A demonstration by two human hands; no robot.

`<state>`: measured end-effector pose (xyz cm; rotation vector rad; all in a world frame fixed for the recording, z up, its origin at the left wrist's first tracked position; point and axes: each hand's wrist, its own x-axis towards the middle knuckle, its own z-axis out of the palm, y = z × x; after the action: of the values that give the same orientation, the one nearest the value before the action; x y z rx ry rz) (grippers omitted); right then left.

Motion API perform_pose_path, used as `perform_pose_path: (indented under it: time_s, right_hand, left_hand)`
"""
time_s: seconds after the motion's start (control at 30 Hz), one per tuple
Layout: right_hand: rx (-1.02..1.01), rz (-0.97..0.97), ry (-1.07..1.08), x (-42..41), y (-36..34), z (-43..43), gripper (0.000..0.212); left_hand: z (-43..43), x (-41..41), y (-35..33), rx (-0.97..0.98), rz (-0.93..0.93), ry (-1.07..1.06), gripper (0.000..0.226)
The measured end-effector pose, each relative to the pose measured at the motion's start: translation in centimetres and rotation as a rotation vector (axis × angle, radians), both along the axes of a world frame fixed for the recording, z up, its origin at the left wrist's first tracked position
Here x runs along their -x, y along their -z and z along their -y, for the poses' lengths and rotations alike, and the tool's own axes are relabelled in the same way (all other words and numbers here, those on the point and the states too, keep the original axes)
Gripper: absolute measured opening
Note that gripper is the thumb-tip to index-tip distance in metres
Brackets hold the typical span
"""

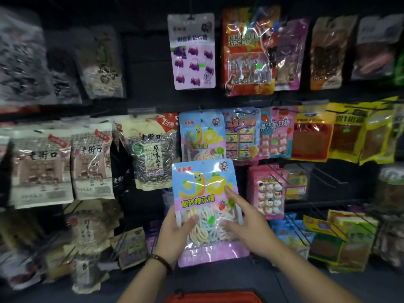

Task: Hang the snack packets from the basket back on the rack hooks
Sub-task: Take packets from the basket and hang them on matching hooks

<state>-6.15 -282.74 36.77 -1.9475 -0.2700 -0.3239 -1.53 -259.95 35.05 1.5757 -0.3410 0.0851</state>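
Step in hand: mid-hang, one packet out of the basket (214, 297) and up at the rack, not on a hook yet. The marshmallow packet (207, 213) is in the air in front of the rack, centre frame. Its top edge overlaps the bottom of the matching packet (202, 134), which already hangs on the middle row, so that's most likely the target hook. Left hand (175, 232) is clamped on the packet's lower-left edge, thumb on the front over the clear window, fingers behind. Right hand (247, 228) has its fingers apart and straight, laid flat on the front right side, index tip up near the yellow graphic. It's steadying, not gripping. Orientation: long axis vertical, printed face toward the camera, header edge up, sealed bottom down, slight lean with the top to the left. The hang hole should be at top centre. There's a faint mark there, too blurry to confirm. Next move as I read it: raise the packet until the header is level with the hook above the hanging twin, tilt the top toward the rack, find the hook tip with the hole and slide it on in front of the twin. The hook tip isn't clearly visible from here, so alignment is the fiddly part. Risk: the soft header folding instead of threading.
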Motion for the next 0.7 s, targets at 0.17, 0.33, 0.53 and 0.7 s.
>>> perform_pose_path:
  time_s: [0.17,0.33,0.53,0.7]
  right_hand:
    - [-0.034,0.057,0.06,-2.5,-3.0,-0.5,0.093]
    - [0.033,0.086,0.096,-6.4,-6.4,-0.4,0.095]
    - [0.05,0.13,0.153,-10.2,-9.5,0.2,0.098]
    - [0.021,0.126,0.146,-11.1,-9.7,0.5,0.099]
  left_hand:
    - [0.4,-3.9,-3.7,-0.034,0.055,-0.094,0.04]
    - [1.6,-7.7,-6.9,0.0,0.195,-0.127,0.077]
    - [2.5,-11.9,-10.2,0.03,0.23,-0.099,0.093]
    - [2.8,-13.0,-10.7,0.019,0.238,-0.079,0.092]
